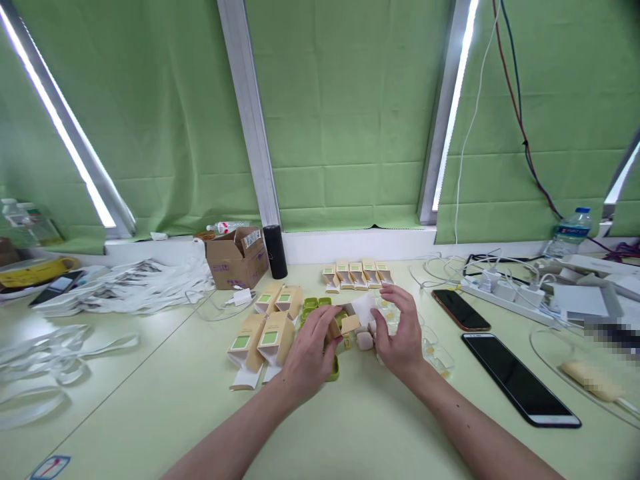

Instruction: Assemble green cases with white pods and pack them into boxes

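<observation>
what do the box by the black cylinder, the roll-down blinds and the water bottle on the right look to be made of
Box: brown corrugated cardboard, matte, judging by its stiff folded flaps.
Blinds: matte green fabric, likely woven, from the creases and soft folds.
Bottle: probably thin clear plastic, glossy, as it is see-through with a blue cap.

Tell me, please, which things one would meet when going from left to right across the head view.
Heap of white straps → cardboard box → black cylinder → left hand with small carton → right hand → smaller phone → water bottle.
</observation>
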### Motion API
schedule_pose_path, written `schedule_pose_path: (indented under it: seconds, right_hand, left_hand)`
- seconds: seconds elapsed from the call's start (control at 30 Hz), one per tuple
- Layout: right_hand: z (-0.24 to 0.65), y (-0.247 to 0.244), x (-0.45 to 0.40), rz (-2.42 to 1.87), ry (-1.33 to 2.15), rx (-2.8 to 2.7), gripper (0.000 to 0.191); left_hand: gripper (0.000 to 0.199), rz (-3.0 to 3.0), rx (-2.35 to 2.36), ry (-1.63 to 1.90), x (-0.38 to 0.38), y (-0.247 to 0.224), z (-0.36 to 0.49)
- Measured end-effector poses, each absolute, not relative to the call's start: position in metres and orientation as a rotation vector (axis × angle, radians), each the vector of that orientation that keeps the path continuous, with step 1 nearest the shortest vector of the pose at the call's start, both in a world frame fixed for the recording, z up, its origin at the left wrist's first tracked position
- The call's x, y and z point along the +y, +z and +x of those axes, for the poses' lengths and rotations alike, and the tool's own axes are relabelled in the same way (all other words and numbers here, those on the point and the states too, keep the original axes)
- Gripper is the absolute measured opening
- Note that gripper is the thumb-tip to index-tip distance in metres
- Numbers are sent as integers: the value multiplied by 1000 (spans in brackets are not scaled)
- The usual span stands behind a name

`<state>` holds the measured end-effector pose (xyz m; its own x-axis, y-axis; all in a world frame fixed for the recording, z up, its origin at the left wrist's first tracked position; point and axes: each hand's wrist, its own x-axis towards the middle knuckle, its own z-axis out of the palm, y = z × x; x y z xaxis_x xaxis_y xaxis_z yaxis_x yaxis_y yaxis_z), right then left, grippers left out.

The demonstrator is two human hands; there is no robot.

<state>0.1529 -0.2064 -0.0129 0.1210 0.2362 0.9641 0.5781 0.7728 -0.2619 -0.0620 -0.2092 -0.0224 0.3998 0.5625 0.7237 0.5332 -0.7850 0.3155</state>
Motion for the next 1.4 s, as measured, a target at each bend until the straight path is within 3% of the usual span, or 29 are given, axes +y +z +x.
schedule_pose_path:
  seconds: [0.17,0.4,0.97,1.23,1.4]
  right_hand:
    - [161,-11,-204,-645,-540,-1663,52]
    - [155,-13,-210,-632,-542,-1881,55]
    - [137,-19,-217,-1008,-82,-1773,2]
    - [130,-25,-214,-1041,185,-1592,15]
    - [128,-24,-217,-915,616,-1380,23]
  left_hand:
    - [71,2620,1037,1369,-209,-23,-62]
    - [73,2664,1099,1402,-208,-25,-62]
    - [74,2983,1089,1427,-211,-23,-59]
    - [81,3113,1163,1403,-211,-22,-57]
    - [85,3059,1260,1400,-210,-20,-61]
